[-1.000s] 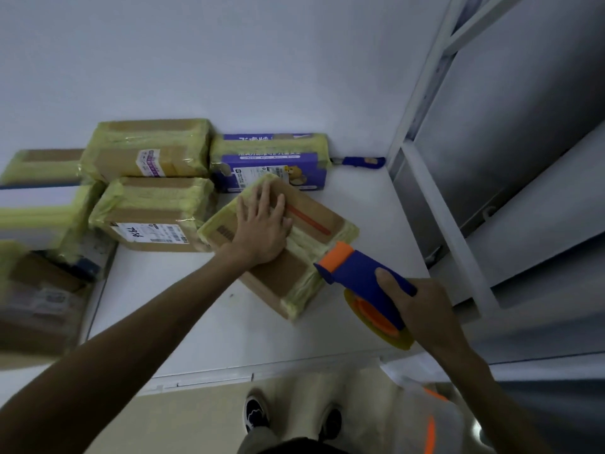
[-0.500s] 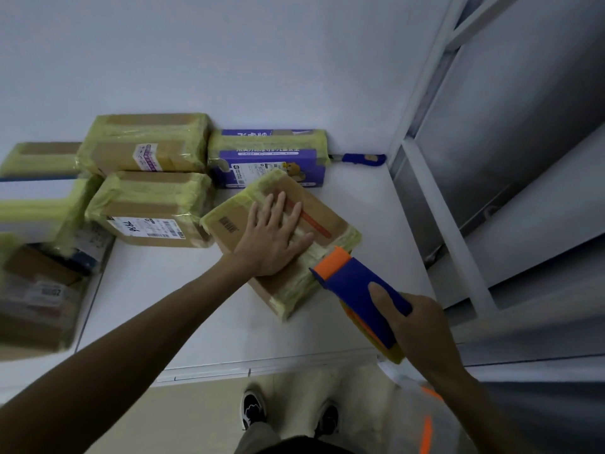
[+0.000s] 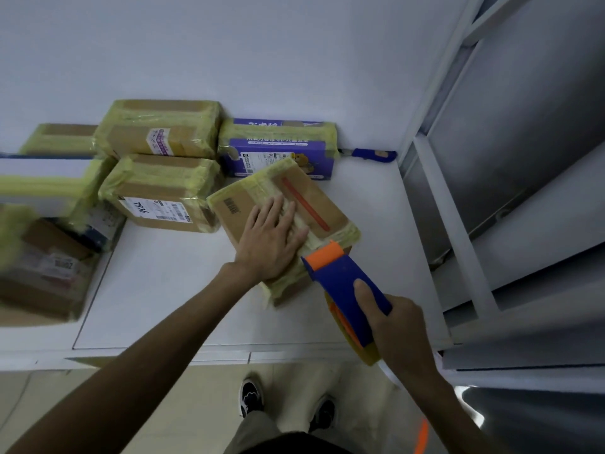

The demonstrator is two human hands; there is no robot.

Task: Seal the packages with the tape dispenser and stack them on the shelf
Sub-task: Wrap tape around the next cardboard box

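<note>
A brown cardboard package with yellow tape bands and a red strip lies askew on the white table. My left hand presses flat on its top, fingers spread and straight. My right hand grips the handle of the blue and orange tape dispenser, whose orange front edge touches the package's near right corner. The yellow tape roll hangs below the dispenser.
Several taped packages crowd the table's left and back: two brown boxes and a purple box. A blue-handled knife lies by the wall. The grey metal shelf stands at the right. My shoes show below the table edge.
My left hand slid down the package toward its near end. The dispenser moved slightly left and up against the package's corner.
</note>
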